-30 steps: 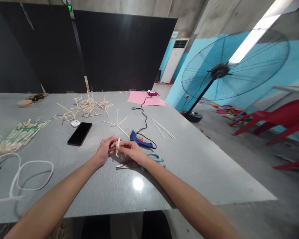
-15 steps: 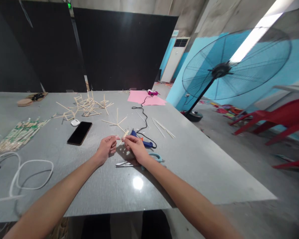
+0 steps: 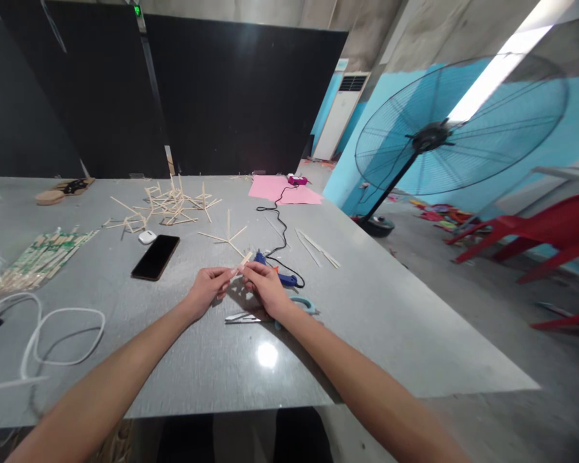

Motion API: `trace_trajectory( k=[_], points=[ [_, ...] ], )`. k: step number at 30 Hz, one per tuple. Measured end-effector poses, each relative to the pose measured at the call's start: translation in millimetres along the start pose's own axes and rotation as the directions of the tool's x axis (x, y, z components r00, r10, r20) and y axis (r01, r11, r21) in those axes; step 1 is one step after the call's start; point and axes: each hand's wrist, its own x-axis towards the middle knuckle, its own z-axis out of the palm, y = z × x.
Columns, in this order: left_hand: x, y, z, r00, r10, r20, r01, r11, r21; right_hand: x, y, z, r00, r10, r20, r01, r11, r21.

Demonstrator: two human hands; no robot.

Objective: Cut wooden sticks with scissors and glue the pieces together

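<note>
My right hand (image 3: 266,287) pinches a short pale wooden stick (image 3: 244,259) in front of me. My left hand (image 3: 210,287) has thumb and finger pressed together at the stick's lower end; whether it grips anything is too small to make out. Just beyond my right hand lies a blue glue gun (image 3: 288,280) with a black cord (image 3: 282,228). Beneath that hand, scissors (image 3: 302,302) with light blue handles rest on the grey table, their blades pointing left. Ahead stands a small branching frame of sticks (image 3: 228,239).
Joined stick frames (image 3: 174,202) stand at the back. A phone (image 3: 155,257), a white earbud case (image 3: 147,237), packed sticks (image 3: 48,257) and a white cable (image 3: 67,312) lie left. Loose sticks (image 3: 318,247), pink paper (image 3: 270,188) and a large fan (image 3: 431,136) are on the right.
My left hand has shifted slightly toward the right hand, its fingertips now at the short stick. The right hand still pinches the stick; the view has moved slightly.
</note>
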Motion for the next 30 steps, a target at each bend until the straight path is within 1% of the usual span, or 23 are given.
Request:
trace_trajectory(
  k=[10, 18, 22, 30],
  points=[
    [0.1, -1.7, -0.3, 1.0, 0.008, -0.012, -0.007, 0.999, 0.031, -0.5, 0.3, 0.4, 0.999, -0.044, 0.011, 0.044, 0.999, -0.005],
    [-1.0, 0.6, 1.3, 1.0, -0.005, -0.009, 0.005, 0.999, 0.033, -0.7, -4.2, -0.2, 0.987, -0.147, -0.057, 0.148, 0.989, 0.016],
    [-1.0, 1.1, 0.9, 1.0, -0.003, -0.001, 0.003, 0.999, 0.032, 0.5, -6.2, -0.3, 0.983, -0.159, -0.091, 0.16, 0.987, 0.006],
    [-0.5, -1.2, 0.4, 1.0, 0.011, -0.006, -0.011, 1.0, 0.023, 0.2, -8.7, 0.2, 0.979, -0.167, -0.116, 0.166, 0.986, -0.019]
  ],
)
